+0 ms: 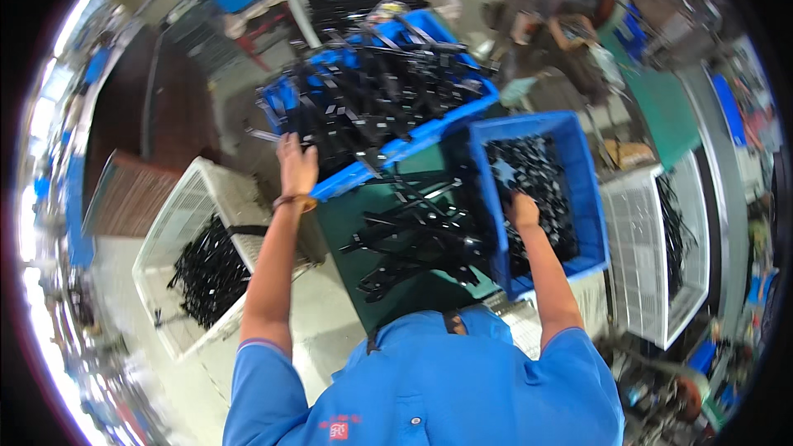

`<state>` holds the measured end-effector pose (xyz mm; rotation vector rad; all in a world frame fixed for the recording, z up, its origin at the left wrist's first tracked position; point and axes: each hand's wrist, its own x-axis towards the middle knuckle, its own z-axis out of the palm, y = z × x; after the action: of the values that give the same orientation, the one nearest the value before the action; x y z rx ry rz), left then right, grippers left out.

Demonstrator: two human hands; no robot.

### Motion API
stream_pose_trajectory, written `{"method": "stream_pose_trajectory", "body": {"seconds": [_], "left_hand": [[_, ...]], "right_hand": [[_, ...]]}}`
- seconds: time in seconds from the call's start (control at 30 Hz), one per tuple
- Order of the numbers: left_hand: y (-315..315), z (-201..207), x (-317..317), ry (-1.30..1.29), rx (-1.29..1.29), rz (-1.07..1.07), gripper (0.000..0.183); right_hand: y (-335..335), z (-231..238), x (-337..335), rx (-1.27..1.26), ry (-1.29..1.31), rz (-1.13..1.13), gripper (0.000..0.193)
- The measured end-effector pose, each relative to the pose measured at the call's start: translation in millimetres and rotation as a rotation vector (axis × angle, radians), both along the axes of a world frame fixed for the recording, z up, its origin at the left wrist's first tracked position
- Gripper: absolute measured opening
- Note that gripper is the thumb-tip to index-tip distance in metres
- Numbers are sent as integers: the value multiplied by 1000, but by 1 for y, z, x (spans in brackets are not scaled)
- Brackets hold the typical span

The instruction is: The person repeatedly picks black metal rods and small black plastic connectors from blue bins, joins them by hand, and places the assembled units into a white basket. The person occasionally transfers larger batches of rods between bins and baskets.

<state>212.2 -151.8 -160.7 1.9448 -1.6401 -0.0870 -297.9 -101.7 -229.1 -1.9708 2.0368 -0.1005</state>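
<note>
Blue bins under both reaching hands

Two blue bins, tilted, full of black plastic parts

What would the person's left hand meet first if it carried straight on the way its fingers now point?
The left hand points up and away over the big blue crate. Going straight on, it would first meet the heap of long black strips piled in that crate. Its fingertips already seem to touch them, though depth is hard to judge.
</note>
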Motion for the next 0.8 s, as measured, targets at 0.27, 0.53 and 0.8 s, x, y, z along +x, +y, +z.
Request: {"method": "stream_pose_trajectory", "body": {"seconds": [0.27,0.53,0.8], "left_hand": [[14,53,16,630,145,55,69],[199,-19,-95,51,228,-62,72],[174,-50,-139,-109,723,-318,60]], "right_hand": [[-11,-19,-1,81,106,-35,22],[46,78,-4,-309,-456,-235,26],[96,124,76,-270,-835,-176,21]]}}
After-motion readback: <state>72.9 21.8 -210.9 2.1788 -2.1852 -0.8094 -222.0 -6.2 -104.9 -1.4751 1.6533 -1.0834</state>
